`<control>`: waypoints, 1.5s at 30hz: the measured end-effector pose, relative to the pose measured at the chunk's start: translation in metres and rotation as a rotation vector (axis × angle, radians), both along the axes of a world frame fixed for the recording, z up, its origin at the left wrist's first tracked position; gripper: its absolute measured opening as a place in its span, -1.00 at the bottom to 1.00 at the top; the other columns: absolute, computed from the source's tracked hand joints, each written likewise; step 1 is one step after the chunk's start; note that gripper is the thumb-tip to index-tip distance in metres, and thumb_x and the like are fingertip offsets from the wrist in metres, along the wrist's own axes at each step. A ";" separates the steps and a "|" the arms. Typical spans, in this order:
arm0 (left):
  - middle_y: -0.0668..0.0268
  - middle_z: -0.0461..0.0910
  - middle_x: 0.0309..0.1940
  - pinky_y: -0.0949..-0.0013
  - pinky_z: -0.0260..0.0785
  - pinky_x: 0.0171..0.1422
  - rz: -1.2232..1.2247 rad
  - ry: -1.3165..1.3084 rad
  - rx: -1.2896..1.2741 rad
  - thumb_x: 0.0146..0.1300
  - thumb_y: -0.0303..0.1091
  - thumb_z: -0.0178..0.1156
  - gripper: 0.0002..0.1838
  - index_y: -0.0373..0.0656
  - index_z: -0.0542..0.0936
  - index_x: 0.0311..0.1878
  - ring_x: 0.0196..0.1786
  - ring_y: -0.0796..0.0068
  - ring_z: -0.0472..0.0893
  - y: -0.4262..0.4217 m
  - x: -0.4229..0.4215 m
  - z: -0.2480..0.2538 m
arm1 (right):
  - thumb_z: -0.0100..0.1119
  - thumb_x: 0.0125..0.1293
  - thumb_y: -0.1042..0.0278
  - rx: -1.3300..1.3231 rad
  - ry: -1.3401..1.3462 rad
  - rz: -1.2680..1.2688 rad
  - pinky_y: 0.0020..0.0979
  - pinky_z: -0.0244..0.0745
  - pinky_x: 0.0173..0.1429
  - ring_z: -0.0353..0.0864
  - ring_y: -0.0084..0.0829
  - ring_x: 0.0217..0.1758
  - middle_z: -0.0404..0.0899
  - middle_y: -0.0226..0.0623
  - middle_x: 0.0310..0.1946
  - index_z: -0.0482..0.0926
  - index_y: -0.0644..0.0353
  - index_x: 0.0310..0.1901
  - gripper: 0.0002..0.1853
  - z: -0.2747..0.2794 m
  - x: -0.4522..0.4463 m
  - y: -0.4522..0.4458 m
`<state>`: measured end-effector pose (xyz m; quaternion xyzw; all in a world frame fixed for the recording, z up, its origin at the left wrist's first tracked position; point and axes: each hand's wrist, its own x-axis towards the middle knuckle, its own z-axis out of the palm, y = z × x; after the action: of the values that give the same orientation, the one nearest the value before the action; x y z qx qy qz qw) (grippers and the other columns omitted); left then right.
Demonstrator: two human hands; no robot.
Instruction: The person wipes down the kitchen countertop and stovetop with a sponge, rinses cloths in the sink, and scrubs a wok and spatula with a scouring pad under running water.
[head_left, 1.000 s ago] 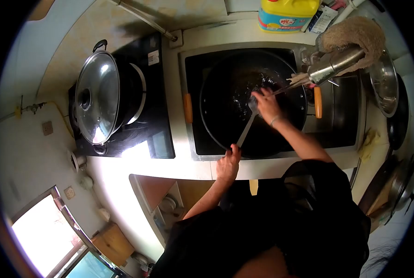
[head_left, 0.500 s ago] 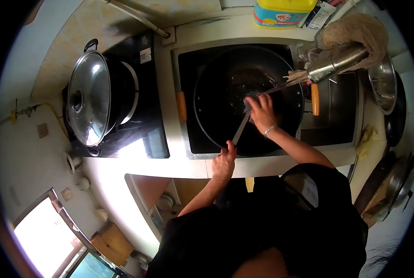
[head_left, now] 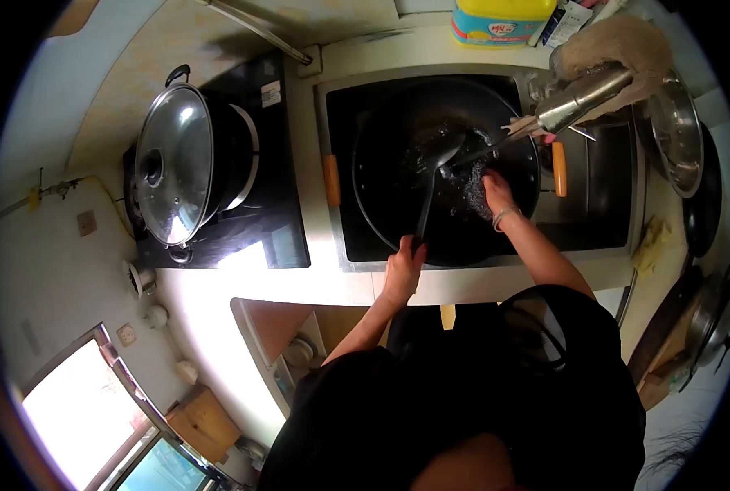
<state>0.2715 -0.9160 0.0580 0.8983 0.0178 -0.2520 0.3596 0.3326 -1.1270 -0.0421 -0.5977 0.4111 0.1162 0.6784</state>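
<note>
Black and wide, the wok (head_left: 397, 204) sat over the sink (head_left: 618, 237), its wooden handles (head_left: 560, 169) at opposite sides. The left hand (head_left: 403, 270) had its fingers closed around the handle of a metal wok spatula (head_left: 445, 151), whose head was inside the wok. The right hand (head_left: 500, 195), also inside, had its fingers bent against a silvery mesh scrubber (head_left: 477, 193), partly hiding their hold. Water (head_left: 491, 150) ran in from the faucet (head_left: 581, 102), around which a brown cloth (head_left: 626, 49) was draped.
</note>
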 end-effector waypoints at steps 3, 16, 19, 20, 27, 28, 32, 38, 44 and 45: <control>0.37 0.16 -0.82 0.54 -0.02 -0.88 0.427 0.835 -0.979 0.31 -0.08 -0.26 -0.68 -0.15 0.31 -0.24 -0.92 0.58 0.10 -0.016 0.031 0.035 | 0.00 0.20 0.15 0.688 0.053 -0.167 -0.44 0.30 0.00 0.40 -0.50 -0.06 0.46 -0.37 -0.15 0.41 0.15 -0.05 -0.66 0.070 0.010 0.024; 0.43 0.07 -0.86 0.61 -0.16 -0.94 0.627 1.358 -1.530 0.22 0.17 -0.27 -0.53 -0.06 0.21 -0.52 -0.95 0.65 0.04 -0.034 0.018 0.032 | 0.20 0.05 0.05 0.277 0.170 -0.131 -0.36 0.34 -0.40 0.40 -0.40 -0.52 0.46 -0.23 -0.46 0.46 0.41 -0.29 -0.53 -0.013 0.040 0.029; 0.42 0.07 -0.87 0.62 -0.15 -0.94 0.593 1.379 -1.409 0.21 0.18 -0.26 -0.52 -0.06 0.21 -0.53 -0.95 0.64 0.05 -0.018 0.006 0.045 | 0.20 0.03 0.01 0.044 -0.114 -0.223 -0.35 0.38 -0.22 0.50 -0.29 -0.37 0.49 -0.06 -0.30 0.47 0.42 -0.29 -0.49 -0.044 0.046 -0.006; 0.41 0.07 -0.87 0.61 -0.14 -0.93 0.620 1.395 -1.415 0.20 0.19 -0.24 -0.51 -0.07 0.20 -0.53 -0.95 0.64 0.06 -0.017 0.003 0.041 | 0.19 0.04 0.02 -0.048 -0.047 -0.071 -0.32 0.37 -0.14 0.50 -0.23 -0.29 0.47 -0.02 -0.20 0.43 0.42 -0.20 -0.48 -0.041 0.051 -0.016; 0.35 0.28 -0.71 0.53 0.07 -0.75 0.413 0.918 -1.096 0.28 0.02 -0.24 -0.58 -0.20 0.34 -0.19 -0.75 0.57 0.25 -0.032 0.039 0.007 | 0.21 0.03 0.21 -0.343 -0.158 0.157 -0.38 0.29 0.02 0.42 -0.25 -0.04 0.44 -0.05 -0.10 0.31 0.38 0.02 -0.43 -0.046 0.029 0.013; 0.40 0.21 -0.73 0.54 -0.04 -0.76 0.573 0.881 -0.966 0.30 -0.08 -0.22 -0.66 -0.18 0.34 -0.27 -0.78 0.61 0.16 -0.040 0.054 -0.003 | 0.20 0.04 0.16 -0.380 -0.104 0.186 -0.34 0.23 0.09 0.34 -0.16 0.06 0.34 0.02 0.00 0.23 0.37 0.08 -0.36 -0.025 0.020 0.027; 0.48 0.05 -0.80 0.55 -0.21 -0.74 0.561 0.785 -0.770 0.30 -0.18 -0.23 -0.72 -0.17 0.31 -0.41 -0.80 0.67 0.00 -0.047 0.067 -0.023 | 0.19 0.04 0.12 -0.288 -0.082 0.287 -0.30 0.19 0.13 0.27 -0.06 0.12 0.28 0.07 0.06 0.12 0.30 0.15 -0.29 -0.007 0.008 0.049; 0.47 0.06 -0.80 0.54 -0.18 -0.77 0.592 1.032 -0.800 0.24 -0.30 -0.20 -0.76 -0.11 0.23 -0.56 -0.82 0.65 0.02 -0.041 0.062 -0.018 | 0.17 0.00 0.34 -0.772 -0.439 0.379 -0.20 0.29 -0.02 0.34 -0.03 -0.04 0.38 -0.03 -0.11 0.29 0.21 0.01 -0.50 -0.006 0.043 0.008; 0.49 0.03 -0.79 0.61 -0.18 -0.76 0.647 1.074 -0.899 0.20 -0.47 -0.22 -0.75 -0.08 0.16 -0.62 -0.77 0.68 0.02 -0.042 0.073 -0.030 | 0.03 -0.13 0.59 -0.846 -0.880 0.958 -0.22 0.15 0.22 0.17 -0.18 0.18 0.29 -0.21 0.05 0.39 0.13 0.01 -0.47 0.045 -0.001 0.029; 0.49 0.03 -0.79 0.61 -0.18 -0.76 0.651 1.072 -0.901 0.20 -0.47 -0.22 -0.75 -0.08 0.16 -0.62 -0.77 0.68 0.02 -0.040 0.072 -0.032 | 0.00 -0.16 0.63 -0.746 -0.928 1.050 -0.22 0.15 0.23 0.18 -0.22 0.19 0.29 -0.24 0.06 0.41 0.11 -0.01 -0.46 0.045 -0.004 0.030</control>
<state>0.3431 -0.9561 0.0263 0.3700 0.3487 -0.5170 0.6887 0.3287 -1.0967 0.0026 -0.8887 -0.2374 0.0143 0.3920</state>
